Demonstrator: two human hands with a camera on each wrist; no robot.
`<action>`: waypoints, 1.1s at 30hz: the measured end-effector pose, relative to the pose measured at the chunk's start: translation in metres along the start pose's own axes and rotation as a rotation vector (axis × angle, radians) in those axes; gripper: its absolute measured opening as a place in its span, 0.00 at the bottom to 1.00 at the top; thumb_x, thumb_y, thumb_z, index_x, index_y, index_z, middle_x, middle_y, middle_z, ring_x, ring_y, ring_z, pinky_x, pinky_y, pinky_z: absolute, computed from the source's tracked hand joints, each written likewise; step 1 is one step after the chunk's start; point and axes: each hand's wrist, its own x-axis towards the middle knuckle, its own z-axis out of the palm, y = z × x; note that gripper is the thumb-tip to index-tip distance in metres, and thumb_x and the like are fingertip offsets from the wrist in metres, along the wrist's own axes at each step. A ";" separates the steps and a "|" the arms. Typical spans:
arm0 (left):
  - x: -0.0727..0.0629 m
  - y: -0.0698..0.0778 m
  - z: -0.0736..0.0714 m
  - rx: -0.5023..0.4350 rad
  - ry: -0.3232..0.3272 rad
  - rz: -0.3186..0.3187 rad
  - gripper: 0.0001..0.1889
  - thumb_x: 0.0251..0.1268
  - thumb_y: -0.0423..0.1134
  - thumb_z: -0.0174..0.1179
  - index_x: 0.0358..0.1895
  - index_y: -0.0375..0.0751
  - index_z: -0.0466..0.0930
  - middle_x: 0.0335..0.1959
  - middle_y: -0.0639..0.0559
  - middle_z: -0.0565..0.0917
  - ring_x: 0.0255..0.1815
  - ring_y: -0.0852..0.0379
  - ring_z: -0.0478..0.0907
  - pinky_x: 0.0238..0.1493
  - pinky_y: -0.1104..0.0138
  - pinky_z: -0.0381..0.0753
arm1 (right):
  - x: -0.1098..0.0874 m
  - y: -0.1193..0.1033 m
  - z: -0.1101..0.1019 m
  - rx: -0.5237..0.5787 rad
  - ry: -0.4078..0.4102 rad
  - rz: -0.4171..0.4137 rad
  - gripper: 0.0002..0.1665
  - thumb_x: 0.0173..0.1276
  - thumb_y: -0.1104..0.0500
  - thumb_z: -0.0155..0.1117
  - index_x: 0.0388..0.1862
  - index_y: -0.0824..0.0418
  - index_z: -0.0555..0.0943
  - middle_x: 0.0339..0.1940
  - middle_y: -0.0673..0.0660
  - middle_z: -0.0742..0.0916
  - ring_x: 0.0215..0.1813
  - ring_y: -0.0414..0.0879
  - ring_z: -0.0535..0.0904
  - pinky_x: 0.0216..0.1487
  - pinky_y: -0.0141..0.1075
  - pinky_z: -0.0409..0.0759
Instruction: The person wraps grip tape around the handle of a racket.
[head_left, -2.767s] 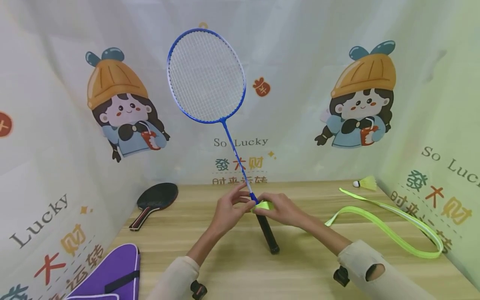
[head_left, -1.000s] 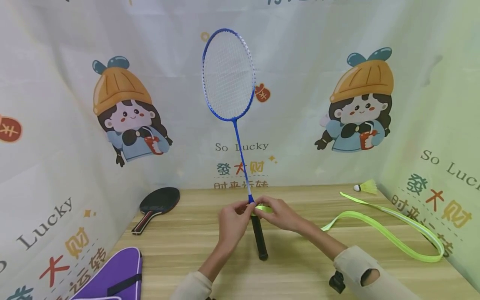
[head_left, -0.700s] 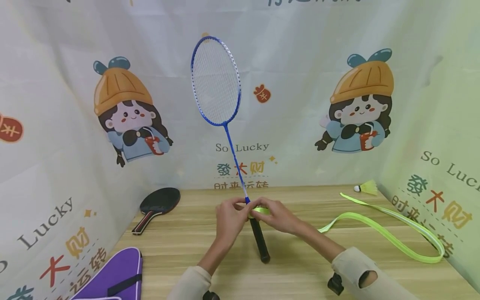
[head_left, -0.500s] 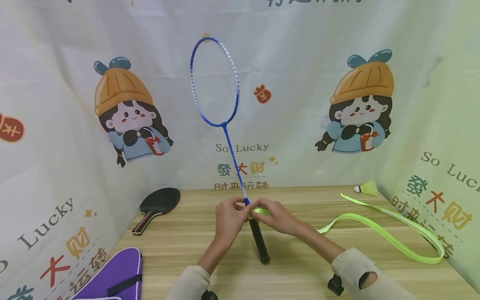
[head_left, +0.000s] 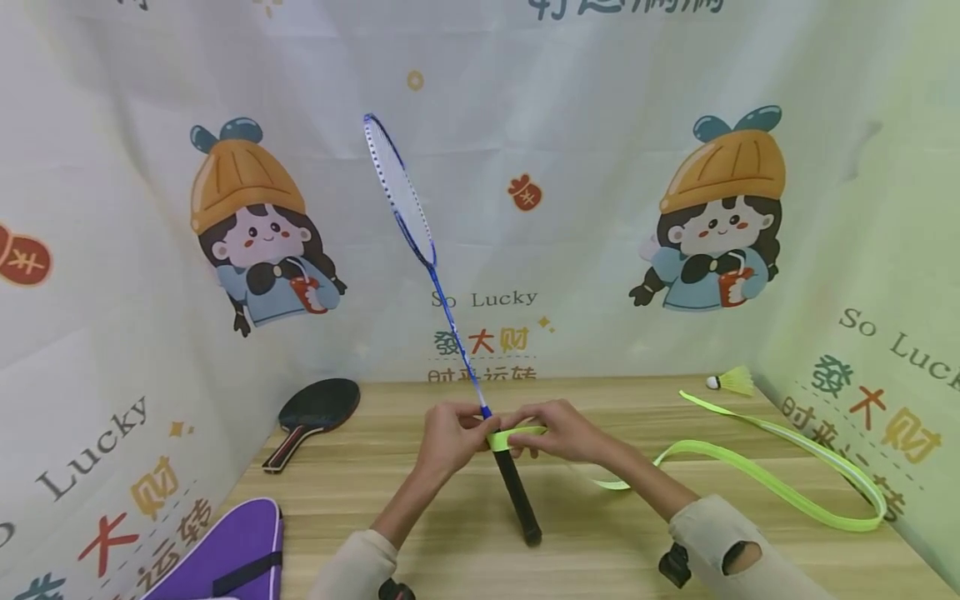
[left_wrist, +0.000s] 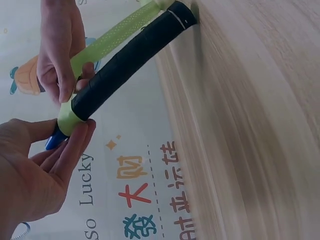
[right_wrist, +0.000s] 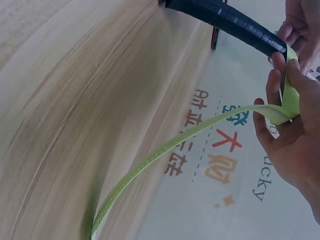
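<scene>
A blue and white badminton racket (head_left: 455, 329) leans up and to the left, its head almost edge-on, its black handle (head_left: 517, 496) pointing down with the butt at the tabletop. My left hand (head_left: 448, 442) pinches it at the blue cone above the handle. Yellow-green overgrip tape (left_wrist: 70, 119) wraps round the handle's top, under the left fingertips. My right hand (head_left: 570, 432) holds the tape a little way off on the right, stretched between hand and handle. In the right wrist view the tape (right_wrist: 150, 160) runs from between the right fingers down to the table.
The tape's long loose end (head_left: 780, 483) curves over the table's right side. Behind it lies a yellow shuttlecock (head_left: 731, 381). A black table tennis bat (head_left: 318, 406) lies at the back left, a purple racket case (head_left: 240, 542) at the front left. Printed cloth (head_left: 585, 250) encloses the table.
The racket has turned about its shaft to nearly edge-on, its head lower and further left. The tape band now shows on the handle's top. The right hand has shifted slightly right with the tape.
</scene>
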 end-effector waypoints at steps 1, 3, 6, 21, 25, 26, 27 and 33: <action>0.000 -0.001 -0.001 -0.014 -0.011 0.003 0.09 0.66 0.33 0.72 0.40 0.28 0.90 0.32 0.37 0.90 0.29 0.48 0.90 0.31 0.58 0.90 | 0.001 0.000 0.000 0.001 -0.002 0.013 0.13 0.74 0.57 0.70 0.54 0.60 0.87 0.31 0.56 0.92 0.28 0.55 0.88 0.27 0.32 0.82; 0.000 -0.003 -0.003 -0.049 -0.039 0.014 0.10 0.66 0.32 0.71 0.45 0.25 0.89 0.35 0.35 0.90 0.33 0.46 0.91 0.34 0.55 0.90 | 0.004 0.000 0.001 -0.007 -0.003 0.038 0.12 0.73 0.56 0.71 0.52 0.58 0.87 0.29 0.54 0.92 0.27 0.56 0.88 0.25 0.30 0.79; 0.000 -0.004 -0.005 -0.074 -0.077 0.035 0.14 0.68 0.31 0.69 0.51 0.24 0.86 0.39 0.34 0.90 0.38 0.44 0.91 0.38 0.50 0.90 | 0.007 0.002 0.001 -0.003 -0.010 0.061 0.10 0.72 0.55 0.72 0.48 0.58 0.88 0.29 0.57 0.92 0.26 0.53 0.88 0.24 0.28 0.75; 0.007 0.000 -0.009 -0.063 -0.163 0.090 0.15 0.70 0.29 0.67 0.56 0.25 0.85 0.41 0.33 0.90 0.41 0.45 0.91 0.36 0.64 0.89 | 0.013 -0.014 -0.015 -0.101 -0.016 0.005 0.06 0.71 0.55 0.73 0.37 0.57 0.91 0.27 0.47 0.91 0.27 0.41 0.87 0.19 0.26 0.65; 0.008 -0.002 -0.011 -0.040 -0.177 0.118 0.14 0.71 0.30 0.66 0.56 0.27 0.85 0.42 0.35 0.90 0.41 0.47 0.91 0.34 0.66 0.88 | 0.015 -0.011 -0.012 -0.043 0.005 0.042 0.08 0.69 0.56 0.75 0.40 0.58 0.89 0.26 0.46 0.91 0.25 0.44 0.88 0.18 0.26 0.59; 0.008 -0.002 -0.011 -0.031 -0.181 0.114 0.14 0.71 0.31 0.66 0.56 0.28 0.86 0.43 0.36 0.90 0.42 0.48 0.90 0.33 0.67 0.87 | 0.015 -0.009 -0.011 -0.030 0.012 0.048 0.08 0.68 0.56 0.76 0.41 0.59 0.88 0.25 0.47 0.91 0.25 0.44 0.88 0.18 0.27 0.59; 0.007 -0.003 -0.011 -0.028 -0.188 0.109 0.14 0.72 0.32 0.66 0.56 0.29 0.86 0.44 0.37 0.90 0.42 0.48 0.90 0.32 0.68 0.86 | 0.016 -0.008 -0.010 -0.016 0.018 0.057 0.09 0.68 0.56 0.76 0.42 0.59 0.88 0.25 0.47 0.91 0.25 0.43 0.88 0.18 0.27 0.58; 0.001 -0.010 -0.010 -0.093 -0.247 0.065 0.14 0.77 0.32 0.61 0.58 0.28 0.81 0.50 0.35 0.89 0.47 0.44 0.89 0.41 0.65 0.86 | 0.013 0.000 -0.002 0.069 0.039 0.144 0.11 0.67 0.56 0.77 0.44 0.61 0.88 0.27 0.54 0.92 0.26 0.50 0.89 0.20 0.28 0.68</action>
